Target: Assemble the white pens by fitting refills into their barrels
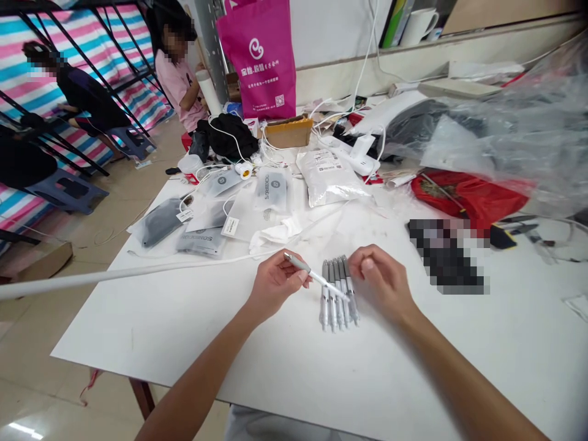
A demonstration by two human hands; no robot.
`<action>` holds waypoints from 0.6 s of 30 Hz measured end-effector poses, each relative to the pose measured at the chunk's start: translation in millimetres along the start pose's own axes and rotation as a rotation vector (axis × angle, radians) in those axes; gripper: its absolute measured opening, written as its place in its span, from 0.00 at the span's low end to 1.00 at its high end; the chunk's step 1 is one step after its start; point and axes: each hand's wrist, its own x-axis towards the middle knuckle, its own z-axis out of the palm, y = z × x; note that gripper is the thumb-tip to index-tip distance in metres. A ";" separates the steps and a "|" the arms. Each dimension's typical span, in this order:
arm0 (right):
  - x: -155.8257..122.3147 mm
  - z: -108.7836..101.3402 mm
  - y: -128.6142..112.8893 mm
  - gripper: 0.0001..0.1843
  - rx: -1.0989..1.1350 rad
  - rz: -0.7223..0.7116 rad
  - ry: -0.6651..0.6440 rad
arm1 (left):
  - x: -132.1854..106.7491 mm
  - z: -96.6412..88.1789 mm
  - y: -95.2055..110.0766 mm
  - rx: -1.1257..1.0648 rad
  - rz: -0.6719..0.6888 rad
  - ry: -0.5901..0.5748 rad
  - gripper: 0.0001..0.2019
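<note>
A grey-and-white pen (318,277) is pinched between the thumb and fingers of my left hand (273,285). It slants down to the right, its white end over a row of pens (333,306). Several similar pens with grey upper parts and pale lower parts lie there side by side on the white table (174,324). Close beside the right edge of this row is my right hand (386,282), its fingers curled inward. Whether anything sits inside those curled fingers is hidden.
A white cable (151,268) crosses the table behind my left hand. Plastic-packed items (202,241) and a white parcel (328,177) lie farther back. To the right are a pixelated dark object (443,254) and a red bag (487,199). Other people sit at the left.
</note>
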 end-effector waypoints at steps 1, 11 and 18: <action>-1.6 1.5 -4.5 0.17 -0.032 -0.048 -0.083 | -0.3 1.4 -0.1 -0.008 0.015 0.007 0.11; 0.9 -4.9 -7.0 0.09 -0.334 -0.202 -0.109 | 6.3 -3.0 -10.7 0.038 0.041 0.171 0.17; 1.7 -9.2 -1.3 0.09 -0.349 -0.269 -0.195 | 2.7 -7.1 -15.8 0.297 0.077 0.180 0.12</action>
